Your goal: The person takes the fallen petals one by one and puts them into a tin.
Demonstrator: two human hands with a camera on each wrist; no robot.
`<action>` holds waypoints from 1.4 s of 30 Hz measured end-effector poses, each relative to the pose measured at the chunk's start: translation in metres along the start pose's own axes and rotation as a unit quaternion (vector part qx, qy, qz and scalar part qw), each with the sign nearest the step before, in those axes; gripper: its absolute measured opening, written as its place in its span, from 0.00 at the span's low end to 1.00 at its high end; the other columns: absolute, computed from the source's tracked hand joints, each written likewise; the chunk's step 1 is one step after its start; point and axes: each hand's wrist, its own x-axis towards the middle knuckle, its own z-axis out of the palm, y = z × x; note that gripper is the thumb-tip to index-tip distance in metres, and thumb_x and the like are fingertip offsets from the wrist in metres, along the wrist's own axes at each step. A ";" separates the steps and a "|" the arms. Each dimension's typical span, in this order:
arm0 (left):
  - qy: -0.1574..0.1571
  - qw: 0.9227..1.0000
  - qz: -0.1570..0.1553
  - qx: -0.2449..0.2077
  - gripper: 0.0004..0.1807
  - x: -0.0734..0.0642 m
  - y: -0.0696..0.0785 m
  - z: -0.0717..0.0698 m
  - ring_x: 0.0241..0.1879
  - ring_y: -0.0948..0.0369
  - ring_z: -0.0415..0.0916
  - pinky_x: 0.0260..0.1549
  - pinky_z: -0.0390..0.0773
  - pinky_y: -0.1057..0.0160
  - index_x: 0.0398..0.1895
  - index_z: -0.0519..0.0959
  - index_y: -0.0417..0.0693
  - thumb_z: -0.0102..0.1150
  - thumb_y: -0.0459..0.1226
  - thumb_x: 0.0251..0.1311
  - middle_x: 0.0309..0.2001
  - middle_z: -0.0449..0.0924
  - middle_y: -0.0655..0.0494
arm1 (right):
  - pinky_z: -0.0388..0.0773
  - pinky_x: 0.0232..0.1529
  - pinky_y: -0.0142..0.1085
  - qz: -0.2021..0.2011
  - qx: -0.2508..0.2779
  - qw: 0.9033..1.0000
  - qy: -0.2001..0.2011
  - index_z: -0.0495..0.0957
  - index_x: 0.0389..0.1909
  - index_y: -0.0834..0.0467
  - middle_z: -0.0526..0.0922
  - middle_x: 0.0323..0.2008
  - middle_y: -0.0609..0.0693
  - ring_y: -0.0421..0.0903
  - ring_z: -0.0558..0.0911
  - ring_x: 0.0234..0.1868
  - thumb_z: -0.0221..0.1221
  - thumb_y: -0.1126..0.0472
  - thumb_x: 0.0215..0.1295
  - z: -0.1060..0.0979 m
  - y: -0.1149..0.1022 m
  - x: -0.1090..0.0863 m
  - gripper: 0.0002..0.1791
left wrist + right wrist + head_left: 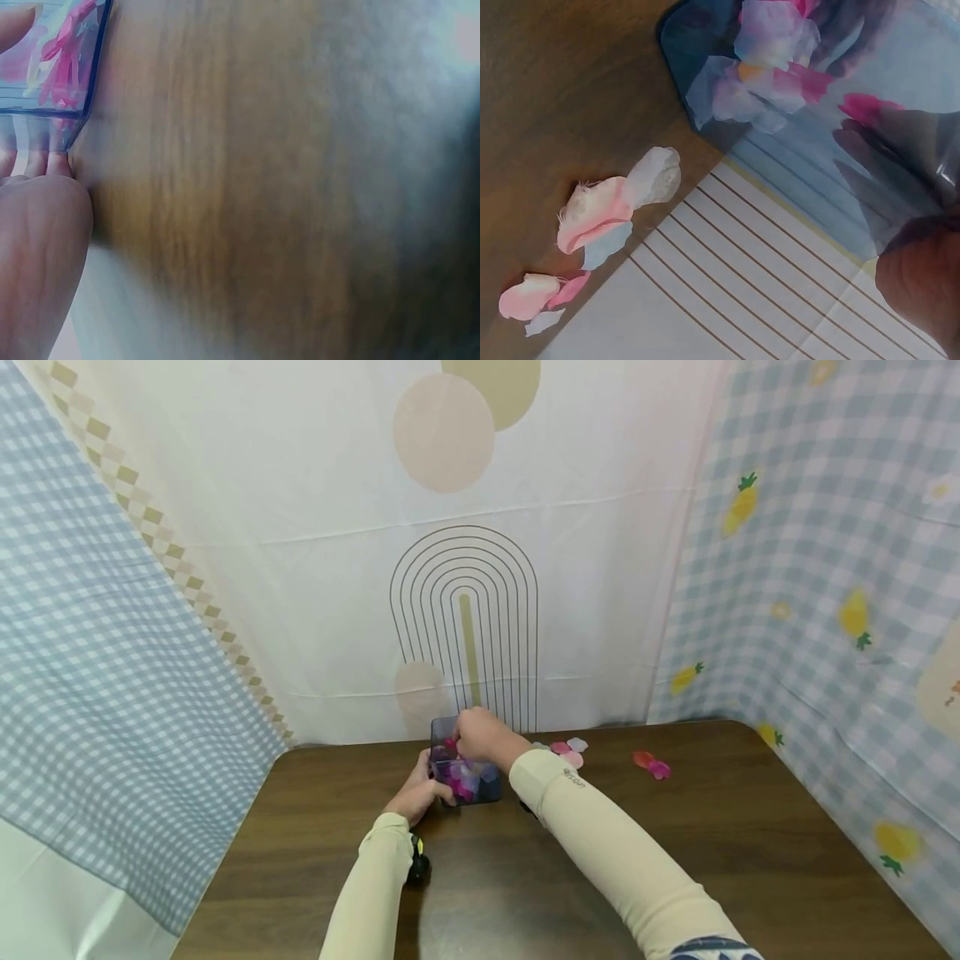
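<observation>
A see-through bluish box (487,797) with petals (461,777) of pink, purple and white inside is held at the table's back edge. My left hand (417,792) grips its left side, the thumb across the near face; in the left wrist view, fingers (56,163) lie around the box's corner. From above, my right hand (483,735) reaches into the box, its curled fingers pinching a bright pink petal (866,109). The right wrist view shows those fingers only through the tinted wall, so the pinch is partly blurred.
Loose pink and white petals (572,758) lie on the brown table (337,860) right of the box. Farther right are a red and a magenta petal (659,769). A white cloth with printed arches (525,635) hangs right behind the table; checked cloths (795,585) hang at the sides.
</observation>
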 end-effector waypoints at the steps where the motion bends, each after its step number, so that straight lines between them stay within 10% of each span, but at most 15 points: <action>1: -0.001 1.000 -0.002 -0.001 0.54 -0.001 0.000 0.000 0.63 0.49 0.72 0.63 0.70 0.59 0.74 0.56 0.43 0.62 0.22 0.34 0.69 0.68 0.39 | 0.88 0.45 0.38 0.003 -0.002 1.000 0.002 0.92 0.45 0.59 0.94 0.46 0.53 0.45 0.90 0.41 0.59 0.70 0.67 0.000 -0.001 -0.001 0.15; 10: -0.008 1.000 -0.001 -0.002 0.55 -0.010 -0.001 -0.001 0.64 0.49 0.73 0.60 0.72 0.61 0.75 0.56 0.42 0.62 0.21 0.33 0.69 0.70 0.37 | 0.88 0.54 0.42 0.024 -0.014 1.000 0.009 0.90 0.52 0.59 0.92 0.52 0.54 0.52 0.90 0.55 0.60 0.67 0.70 0.006 -0.009 -0.009 0.15; 20: -0.012 1.000 -0.003 -0.004 0.55 -0.013 0.000 -0.002 0.64 0.49 0.72 0.60 0.70 0.62 0.75 0.56 0.43 0.63 0.22 0.33 0.70 0.70 0.39 | 0.88 0.45 0.39 0.036 0.010 0.999 0.019 0.90 0.51 0.60 0.92 0.50 0.55 0.46 0.88 0.42 0.59 0.66 0.73 0.007 -0.010 -0.012 0.14; 27: -0.007 1.000 -0.003 -0.004 0.55 -0.012 -0.002 -0.002 0.64 0.49 0.72 0.63 0.70 0.58 0.74 0.57 0.43 0.63 0.22 0.33 0.70 0.69 0.40 | 0.87 0.53 0.42 -0.019 0.006 0.997 0.075 0.87 0.57 0.60 0.91 0.52 0.55 0.49 0.89 0.50 0.56 0.63 0.79 0.003 -0.008 -0.024 0.15; 34: -0.013 1.000 0.019 -0.004 0.54 -0.010 -0.002 0.005 0.64 0.50 0.72 0.59 0.71 0.63 0.71 0.57 0.41 0.62 0.20 0.30 0.71 0.68 0.37 | 0.84 0.61 0.49 -0.110 -0.004 0.966 0.234 0.87 0.55 0.62 0.91 0.51 0.56 0.54 0.87 0.56 0.60 0.64 0.76 -0.016 0.030 -0.082 0.14; 38: -0.016 1.000 0.017 -0.012 0.54 -0.009 -0.002 0.004 0.64 0.49 0.71 0.57 0.73 0.64 0.72 0.57 0.42 0.62 0.20 0.31 0.72 0.67 0.38 | 0.85 0.53 0.49 -0.119 -0.023 0.941 0.316 0.90 0.48 0.61 0.91 0.44 0.55 0.53 0.88 0.48 0.66 0.66 0.69 -0.015 0.063 -0.128 0.10; 42: -0.016 1.000 0.006 -0.013 0.54 -0.009 -0.003 0.003 0.63 0.49 0.71 0.55 0.74 0.64 0.72 0.57 0.43 0.62 0.21 0.32 0.71 0.66 0.39 | 0.86 0.49 0.48 -0.097 -0.034 0.936 0.338 0.90 0.43 0.58 0.91 0.41 0.53 0.51 0.88 0.45 0.68 0.65 0.67 -0.008 0.090 -0.160 0.06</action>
